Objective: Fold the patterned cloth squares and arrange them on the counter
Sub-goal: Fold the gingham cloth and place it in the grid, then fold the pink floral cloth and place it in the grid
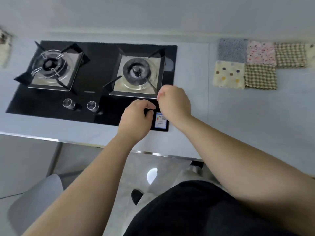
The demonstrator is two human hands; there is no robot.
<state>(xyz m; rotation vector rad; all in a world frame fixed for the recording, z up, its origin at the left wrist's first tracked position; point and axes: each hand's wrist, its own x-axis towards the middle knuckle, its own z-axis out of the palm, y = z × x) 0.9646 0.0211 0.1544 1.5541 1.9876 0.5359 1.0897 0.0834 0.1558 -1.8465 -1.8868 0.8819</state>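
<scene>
The left hand (136, 114) and right hand (173, 101) are hovering over the front right corner of the stove (95, 53), their fingers curling inward around nothing visible. The folded cloth squares (260, 75) are lying in two rows on the bench (238, 116), right of the stove. A blurred item (4, 46) far left of the stove may be another cloth. Carrying it over the burner grates (136, 72) is risking a snag or an undone fold.
</scene>
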